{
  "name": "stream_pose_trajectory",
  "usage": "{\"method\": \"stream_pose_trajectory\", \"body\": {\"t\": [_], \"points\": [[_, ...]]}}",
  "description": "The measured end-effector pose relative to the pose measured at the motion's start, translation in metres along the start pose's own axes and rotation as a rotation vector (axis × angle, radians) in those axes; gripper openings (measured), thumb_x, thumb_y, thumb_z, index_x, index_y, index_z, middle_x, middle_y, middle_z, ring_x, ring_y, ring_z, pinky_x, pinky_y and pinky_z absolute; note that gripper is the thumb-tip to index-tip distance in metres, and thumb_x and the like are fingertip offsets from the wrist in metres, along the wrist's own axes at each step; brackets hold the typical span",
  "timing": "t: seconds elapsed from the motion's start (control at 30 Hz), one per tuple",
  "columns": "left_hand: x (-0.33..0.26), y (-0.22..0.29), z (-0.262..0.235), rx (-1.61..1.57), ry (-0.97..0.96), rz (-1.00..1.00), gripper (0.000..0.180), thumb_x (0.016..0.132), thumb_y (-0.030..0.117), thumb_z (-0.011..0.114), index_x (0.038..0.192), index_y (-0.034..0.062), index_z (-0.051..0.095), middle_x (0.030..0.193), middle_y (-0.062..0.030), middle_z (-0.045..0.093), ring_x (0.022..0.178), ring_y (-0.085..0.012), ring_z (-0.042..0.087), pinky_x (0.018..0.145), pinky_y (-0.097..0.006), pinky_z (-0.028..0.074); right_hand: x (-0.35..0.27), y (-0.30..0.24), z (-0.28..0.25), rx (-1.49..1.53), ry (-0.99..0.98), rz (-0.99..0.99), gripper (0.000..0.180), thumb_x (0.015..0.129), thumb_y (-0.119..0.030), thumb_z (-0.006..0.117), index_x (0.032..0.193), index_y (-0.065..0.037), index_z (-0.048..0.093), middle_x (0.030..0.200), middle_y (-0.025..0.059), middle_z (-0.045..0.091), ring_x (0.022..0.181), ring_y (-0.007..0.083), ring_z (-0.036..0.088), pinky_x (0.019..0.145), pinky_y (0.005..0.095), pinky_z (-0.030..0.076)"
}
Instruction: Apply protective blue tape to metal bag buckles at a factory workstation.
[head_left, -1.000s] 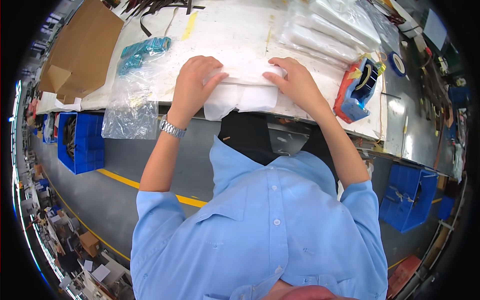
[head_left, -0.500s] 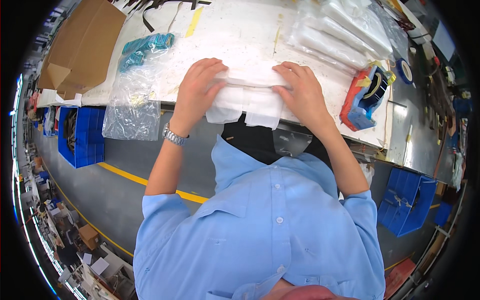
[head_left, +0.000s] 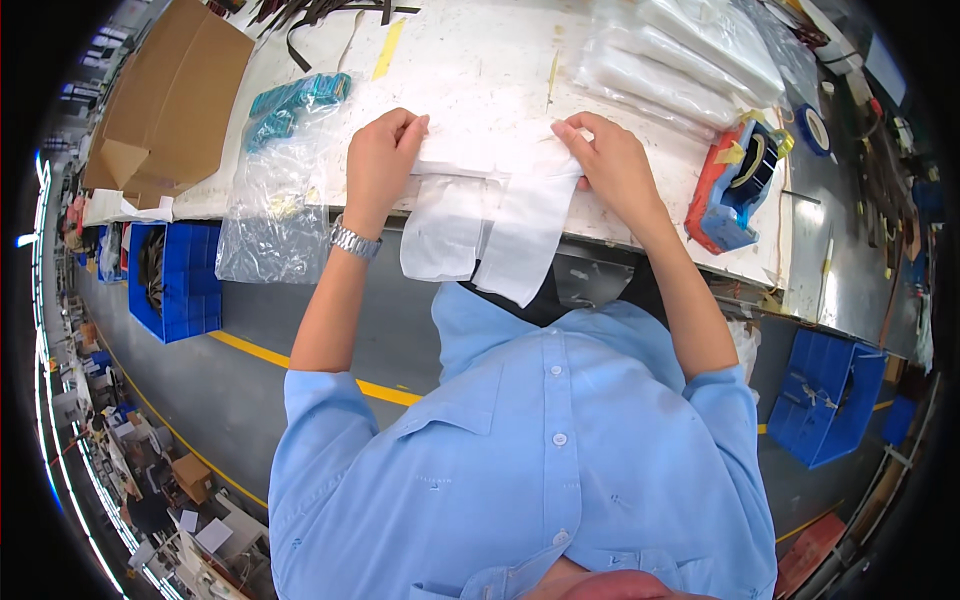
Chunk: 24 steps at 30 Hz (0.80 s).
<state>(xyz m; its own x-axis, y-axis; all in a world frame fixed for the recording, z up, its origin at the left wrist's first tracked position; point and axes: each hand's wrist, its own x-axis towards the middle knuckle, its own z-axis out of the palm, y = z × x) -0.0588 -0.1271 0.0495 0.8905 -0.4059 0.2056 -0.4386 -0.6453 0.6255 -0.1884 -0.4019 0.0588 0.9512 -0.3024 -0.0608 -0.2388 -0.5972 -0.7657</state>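
1. Left hand [head_left: 383, 160], with metal watch [head_left: 356, 240] at the wrist: thumb and fingers drawn together at the upper left corner of the white sheeting [head_left: 525, 215], apparently pinching it. The hold seems meant to steady that end.

2. Right hand [head_left: 615, 165]: thumb over the top, a fingertip showing lower at the right edge; it appears to grip the sheeting there. With the hands at opposite ends, the piece is probably being spread level between them.

3. White sheeting: upper part on the workbench [head_left: 475, 55] between the hands, lower part hanging over the front edge above the lap. Thin, soft, plain, faintly see-through; a folded, creased band across the top, two flaps below with a narrow gap between, the right one reaching lower. Whether it is one piece or several cannot be told.

4. Clear plastic bag [head_left: 272, 232]: left of the left hand, crinkled, drooping over the edge; teal bundle [head_left: 300, 98] at its far end, perhaps anchoring it.

5. Tape dispenser [head_left: 708, 205], red and blue: right of the right hand, presumably parked there for easy reach.

6. Stack of clear plastic packs [head_left: 675, 60]: beyond the dispenser, laid flat, likely to stay tidy.

7. Brown cardboard box [head_left: 175, 105]: far left, well apart from the hands.

8. Dark straps [head_left: 300, 12]: far edge, loosely heaped.
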Motion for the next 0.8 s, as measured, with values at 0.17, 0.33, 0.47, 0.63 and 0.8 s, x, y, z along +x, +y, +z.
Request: {"method": "stream_pose_trajectory", "body": {"t": [0.17,0.33,0.47,0.63,0.8], "points": [[-0.006,-0.002,0.002,0.140,0.157,0.297,0.015,0.098,0.013,0.074,0.109,0.0037,0.077,0.105,-0.0122,0.077,0.089,-0.0242,0.070,0.080,-0.035,0.057,-0.008,0.000,-0.001,-0.401,0.203,-0.134,0.038,0.100,-0.038,0.074,0.117,-0.004,0.075,0.091,0.0137,0.076,0.086,0.0319,0.074,0.081,0.0449,0.057],[-0.026,0.010,-0.017,0.013,-0.040,0.421,0.030,0.090,0.006,0.077,0.121,0.0081,0.078,0.126,-0.0099,0.077,0.114,-0.0292,0.069,0.099,-0.039,0.056,-0.019,0.017,0.002,-0.269,0.059,-0.630,0.044,0.088,-0.022,0.083,0.127,-0.006,0.073,0.134,0.0119,0.066,0.123,0.0345,0.060,0.103,0.0433,0.053],[-0.019,0.004,-0.020,0.018,-0.124,0.372,0.032,0.093,0.008,0.077,0.125,0.0076,0.078,0.124,-0.0101,0.078,0.109,-0.0282,0.071,0.095,-0.037,0.056,-0.014,0.020,0.001,-0.201,0.054,-0.547,0.040,0.090,-0.019,0.082,0.127,-0.009,0.074,0.132,0.0114,0.070,0.120,0.0332,0.063,0.103,0.0406,0.053],[0.004,-0.006,-0.011,-0.102,-0.142,0.011,0.029,0.097,0.018,0.076,0.124,0.0068,0.076,0.114,-0.0147,0.077,0.098,-0.0313,0.071,0.090,-0.041,0.057,0.018,0.009,-0.001,-0.128,0.064,-0.124,0.034,0.096,-0.021,0.076,0.127,-0.006,0.074,0.129,0.0142,0.072,0.112,0.0375,0.067,0.098,0.0449,0.056],[0.013,-0.006,0.002,0.088,0.176,0.234,0.029,0.096,0.019,0.078,0.121,0.0050,0.076,0.112,-0.0144,0.076,0.103,-0.0320,0.071,0.092,-0.041,0.057,0.022,0.010,0.015,-0.316,0.393,-0.594,0.032,0.094,-0.019,0.077,0.123,-0.006,0.074,0.130,0.0126,0.071,0.122,0.0361,0.064,0.102,0.0459,0.053]]}}
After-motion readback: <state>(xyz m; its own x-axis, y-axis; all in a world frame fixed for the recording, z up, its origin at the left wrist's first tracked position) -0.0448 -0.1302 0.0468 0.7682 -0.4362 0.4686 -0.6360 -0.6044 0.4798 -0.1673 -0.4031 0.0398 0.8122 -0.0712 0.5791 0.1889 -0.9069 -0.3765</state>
